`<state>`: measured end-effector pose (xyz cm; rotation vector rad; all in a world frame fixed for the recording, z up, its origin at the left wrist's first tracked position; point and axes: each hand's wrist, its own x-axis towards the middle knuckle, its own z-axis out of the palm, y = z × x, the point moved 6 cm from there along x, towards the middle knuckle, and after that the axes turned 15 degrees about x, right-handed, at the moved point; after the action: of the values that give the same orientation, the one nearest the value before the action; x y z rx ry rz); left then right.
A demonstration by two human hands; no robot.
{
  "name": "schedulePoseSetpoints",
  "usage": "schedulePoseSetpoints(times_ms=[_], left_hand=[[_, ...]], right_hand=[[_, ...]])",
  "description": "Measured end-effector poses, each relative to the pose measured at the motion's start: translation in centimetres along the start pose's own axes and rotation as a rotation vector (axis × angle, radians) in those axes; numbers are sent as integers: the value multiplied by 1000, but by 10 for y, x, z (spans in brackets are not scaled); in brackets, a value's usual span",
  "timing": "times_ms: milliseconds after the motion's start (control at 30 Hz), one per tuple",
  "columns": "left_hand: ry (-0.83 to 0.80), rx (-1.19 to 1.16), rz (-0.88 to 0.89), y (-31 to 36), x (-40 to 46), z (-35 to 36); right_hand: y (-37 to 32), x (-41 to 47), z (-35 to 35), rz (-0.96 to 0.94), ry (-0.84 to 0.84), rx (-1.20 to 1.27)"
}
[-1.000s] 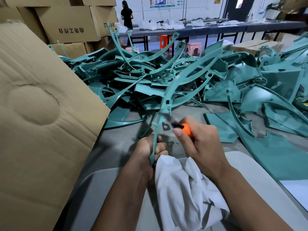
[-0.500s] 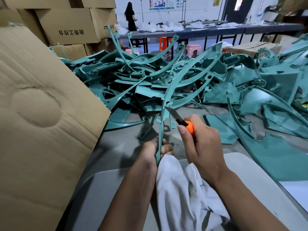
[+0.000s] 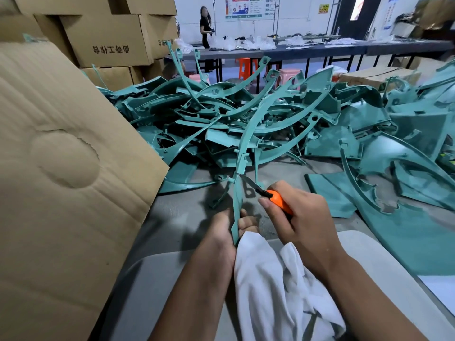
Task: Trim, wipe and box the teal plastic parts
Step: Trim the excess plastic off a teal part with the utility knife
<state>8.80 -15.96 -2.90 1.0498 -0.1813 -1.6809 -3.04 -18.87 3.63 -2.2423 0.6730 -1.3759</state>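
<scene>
Everywhere, teal parts point(image 3: 221, 126) across grey table point(image 3: 187, 215).

Mirrored, unreadable black characters on cardboard box point(image 3: 110, 49)

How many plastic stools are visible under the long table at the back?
2. An orange stool stands under the long table; a pink stool stands to its right, nearer the teal pile. Others may be hidden behind the pile.

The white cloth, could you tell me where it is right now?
In the head view, the white cloth hangs at bottom centre, between both forearms, beneath the left hand.
</scene>
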Motion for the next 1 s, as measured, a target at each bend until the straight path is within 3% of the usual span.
schedulePoseSetpoints(times_ms=[200, 400, 633, 733, 1000], left_hand=[[54, 112, 45, 4, -1, -1], [273, 286, 279, 26, -7, -8], [45, 267, 668, 47, -37, 9], [16, 266, 703, 51, -46, 8], [336, 55, 748, 61, -34, -18]], right_hand=[[-2, -1, -13, -61, 53, 20], [3, 1, -27, -13, 202, -51], [-4, -2, -27, -61, 191, 143], [-7, -3, -27, -75, 203, 159], [-2, -2, -17, -4, 149, 102]])
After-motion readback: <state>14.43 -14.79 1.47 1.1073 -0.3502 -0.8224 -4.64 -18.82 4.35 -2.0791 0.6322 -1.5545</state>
